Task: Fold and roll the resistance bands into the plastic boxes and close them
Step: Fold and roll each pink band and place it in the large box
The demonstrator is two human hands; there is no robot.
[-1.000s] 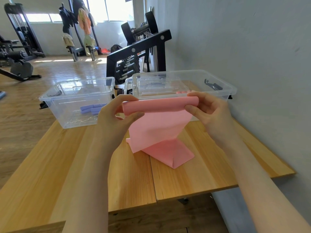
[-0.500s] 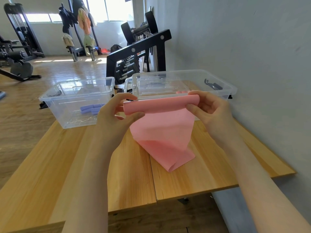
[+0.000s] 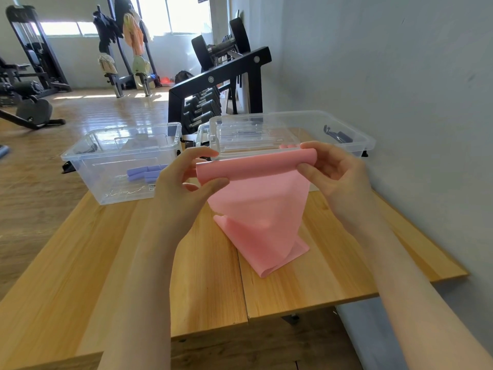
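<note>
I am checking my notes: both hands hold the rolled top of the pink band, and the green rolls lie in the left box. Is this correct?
Not quite: in the head view the rolls in the left box are purple, not green. Both the left hand and the right hand do hold the rolled top of the pink band.

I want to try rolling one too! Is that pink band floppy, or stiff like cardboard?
Probably floppy: the pink band hangs limp from the roll that the left hand and right hand pinch, and its end folds on the table. Likely light. Released, it might unroll.
</note>
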